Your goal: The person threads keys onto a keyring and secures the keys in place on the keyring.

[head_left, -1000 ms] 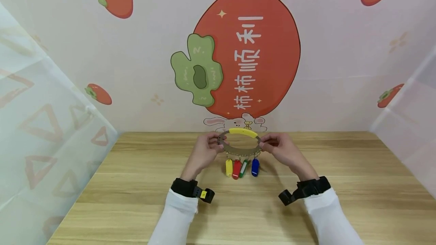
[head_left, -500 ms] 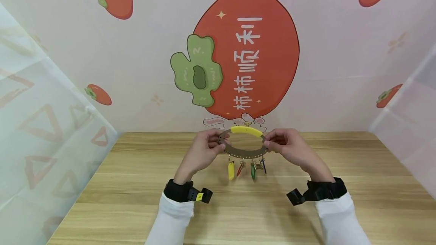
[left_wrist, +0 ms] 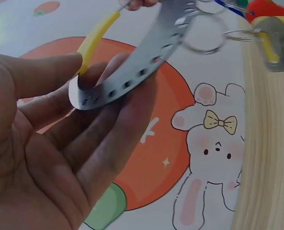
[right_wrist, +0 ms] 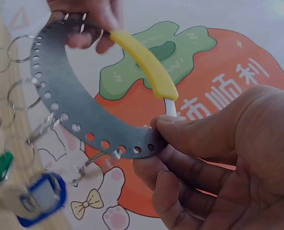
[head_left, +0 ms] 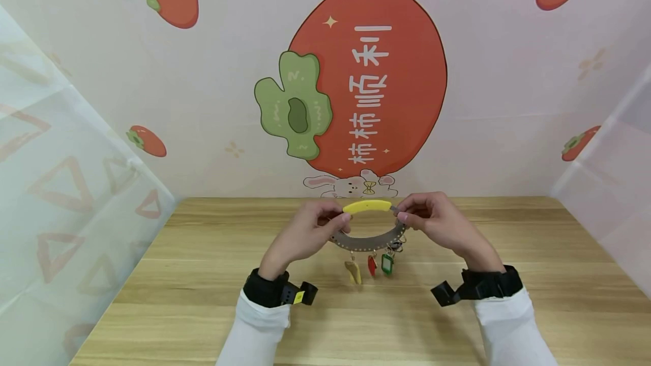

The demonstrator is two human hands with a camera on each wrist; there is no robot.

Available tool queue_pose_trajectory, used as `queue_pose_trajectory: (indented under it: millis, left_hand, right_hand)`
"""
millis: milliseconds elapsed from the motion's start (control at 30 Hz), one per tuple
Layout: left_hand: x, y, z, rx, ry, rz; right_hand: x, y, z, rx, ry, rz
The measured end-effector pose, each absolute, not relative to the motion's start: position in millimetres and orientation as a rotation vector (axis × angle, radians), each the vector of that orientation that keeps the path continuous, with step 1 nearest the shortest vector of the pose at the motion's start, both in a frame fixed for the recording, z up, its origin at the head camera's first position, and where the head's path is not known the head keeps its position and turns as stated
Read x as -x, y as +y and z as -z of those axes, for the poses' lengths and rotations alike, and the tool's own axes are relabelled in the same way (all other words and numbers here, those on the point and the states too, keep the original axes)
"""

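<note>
My left hand (head_left: 316, 229) and right hand (head_left: 441, 226) hold a large metal key ring (head_left: 370, 244) between them, raised above the table. It is an oval band with a row of holes and a yellow grip (head_left: 367, 206) on its far side. In the left wrist view, my left thumb and fingers pinch the band near one end of the grip. My right thumb and fingers grip the opposite end, seen in the right wrist view. From small split rings hang a yellow key tag (head_left: 354, 273), a red tag (head_left: 372, 265), a green tag (head_left: 387, 265) and a blue tag (right_wrist: 60, 189), blurred.
A wooden table (head_left: 203, 275) lies beneath both hands. Behind it rises a printed backdrop (head_left: 488, 100) with a big persimmon and a rabbit. Pale side sheets (head_left: 76, 185) flank the table.
The key ring has tilted and shifted slightly right, with its front edge lower. The tags have swung and turned. My left fingers have moved along the band toward the yellow grip; my right hand moved right.
</note>
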State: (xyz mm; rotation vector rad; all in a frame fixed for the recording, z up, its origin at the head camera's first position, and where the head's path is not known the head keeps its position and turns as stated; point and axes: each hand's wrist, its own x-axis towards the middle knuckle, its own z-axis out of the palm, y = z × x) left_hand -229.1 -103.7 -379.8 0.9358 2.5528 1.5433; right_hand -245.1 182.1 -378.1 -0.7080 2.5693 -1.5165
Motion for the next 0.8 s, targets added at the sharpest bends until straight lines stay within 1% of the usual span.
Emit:
queue_pose_trajectory:
  millis: [267,467,567,667,800]
  left_hand:
    - [221.8,-90.9,377.1,-0.993,2.716,-1.439]
    - [216.9,-87.7,372.4,-0.88,2.662,-1.549]
    - [215.5,-87.8,370.5,-0.819,2.644,-1.662]
    - [213.6,-88.4,368.2,-0.754,2.637,-1.775]
    - [211.1,-88.3,364.2,-0.691,2.651,-1.908]
  right_hand:
    - [246.6,180.6,381.1,0.708,2.58,1.55]
    - [250.5,172.8,387.6,0.67,2.525,1.619]
    - [254.0,169.3,393.8,0.651,2.388,1.68]
    - [257.7,165.1,402.8,0.697,2.19,1.744]
    - [260.6,156.2,414.7,0.847,1.953,1.801]
